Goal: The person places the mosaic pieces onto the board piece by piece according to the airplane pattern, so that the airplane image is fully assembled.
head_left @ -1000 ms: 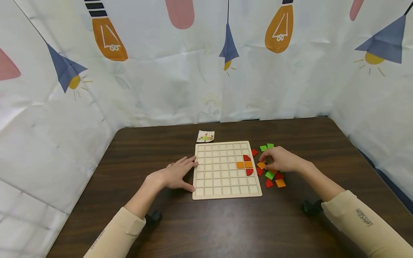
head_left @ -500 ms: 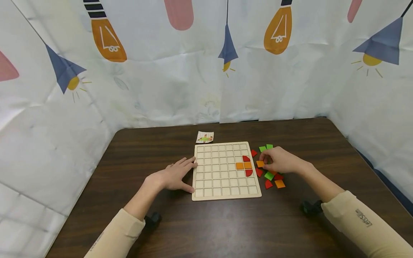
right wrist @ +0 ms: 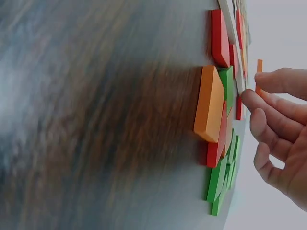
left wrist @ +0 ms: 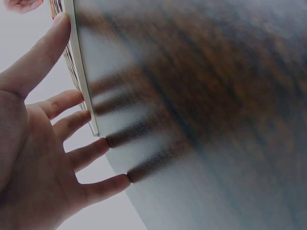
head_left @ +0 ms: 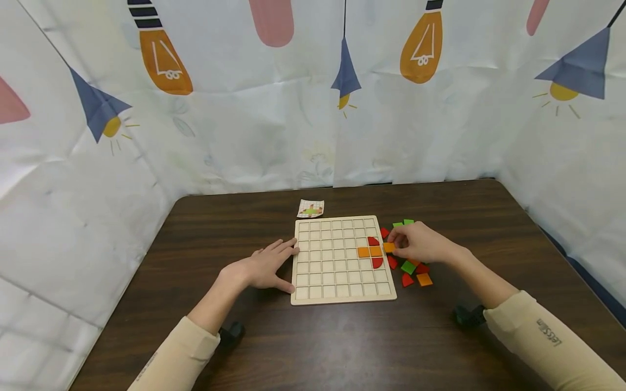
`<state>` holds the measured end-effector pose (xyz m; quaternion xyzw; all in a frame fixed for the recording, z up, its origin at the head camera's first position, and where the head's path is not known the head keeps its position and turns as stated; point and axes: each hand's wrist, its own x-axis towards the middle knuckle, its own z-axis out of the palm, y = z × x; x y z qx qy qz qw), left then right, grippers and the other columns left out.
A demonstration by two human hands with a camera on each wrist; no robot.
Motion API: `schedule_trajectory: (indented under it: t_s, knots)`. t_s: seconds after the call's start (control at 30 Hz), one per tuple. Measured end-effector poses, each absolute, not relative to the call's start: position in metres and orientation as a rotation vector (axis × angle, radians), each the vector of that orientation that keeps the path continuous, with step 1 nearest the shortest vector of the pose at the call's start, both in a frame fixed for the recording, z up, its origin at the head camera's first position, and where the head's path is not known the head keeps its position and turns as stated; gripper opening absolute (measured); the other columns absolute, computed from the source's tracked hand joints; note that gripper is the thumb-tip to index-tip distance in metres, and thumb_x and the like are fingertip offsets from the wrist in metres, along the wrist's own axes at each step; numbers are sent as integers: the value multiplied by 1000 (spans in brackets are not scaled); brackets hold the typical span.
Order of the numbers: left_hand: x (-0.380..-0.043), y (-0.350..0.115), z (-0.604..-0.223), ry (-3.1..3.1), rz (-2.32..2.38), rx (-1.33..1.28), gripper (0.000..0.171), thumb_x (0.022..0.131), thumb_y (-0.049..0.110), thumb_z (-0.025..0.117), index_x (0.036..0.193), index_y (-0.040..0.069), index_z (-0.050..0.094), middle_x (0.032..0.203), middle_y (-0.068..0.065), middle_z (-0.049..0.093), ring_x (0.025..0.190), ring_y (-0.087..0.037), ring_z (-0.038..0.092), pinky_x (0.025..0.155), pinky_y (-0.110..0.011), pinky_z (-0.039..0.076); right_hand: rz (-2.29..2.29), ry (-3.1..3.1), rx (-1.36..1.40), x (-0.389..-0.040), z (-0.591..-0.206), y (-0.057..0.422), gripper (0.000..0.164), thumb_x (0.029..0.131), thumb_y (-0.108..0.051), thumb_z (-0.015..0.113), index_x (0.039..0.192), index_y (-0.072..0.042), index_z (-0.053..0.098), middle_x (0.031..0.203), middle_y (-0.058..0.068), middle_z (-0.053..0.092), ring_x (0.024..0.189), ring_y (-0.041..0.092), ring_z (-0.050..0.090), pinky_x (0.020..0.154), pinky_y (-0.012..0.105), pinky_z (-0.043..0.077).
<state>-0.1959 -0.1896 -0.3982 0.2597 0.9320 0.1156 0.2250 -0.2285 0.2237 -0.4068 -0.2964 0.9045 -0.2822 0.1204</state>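
My right hand (head_left: 419, 242) pinches an orange square tile (head_left: 388, 247) between thumb and finger at the right edge of the wooden grid board (head_left: 325, 267). In the right wrist view the same orange tile (right wrist: 259, 76) is seen edge-on, lifted off the table. Two orange squares (head_left: 363, 252) lie side by side in the board's cells, with a red rounded piece (head_left: 373, 240) above and another red rounded piece (head_left: 377, 263) below. My left hand (head_left: 262, 266) rests at the board's left edge, fingers spread, thumb and fingertips touching it; the left wrist view shows the palm (left wrist: 43, 158).
Right of the board lies a loose pile of tiles: a green square (head_left: 408, 266), a red piece (head_left: 407, 279), an orange square (head_left: 424, 279) and several more. A small printed card (head_left: 311, 208) lies behind the board on the dark wooden table (head_left: 332, 347).
My right hand has taken the orange tile from the pile and carried it left to the board's edge. My left hand has stayed in place.
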Motion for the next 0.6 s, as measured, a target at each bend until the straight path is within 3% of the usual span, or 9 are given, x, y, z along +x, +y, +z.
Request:
schedule_trajectory:
  t_s: [0.6]
  knots:
    - [-195,-190,-397,2566,317,704,94,87,51,80,161,13,35,172,-7,10,156,-36,8,114,-71,19,-987,2611,-824,-217,-407,202,23,92,-9,78,113,-3,72,90,-5,68,81,15,61,73,31,54]
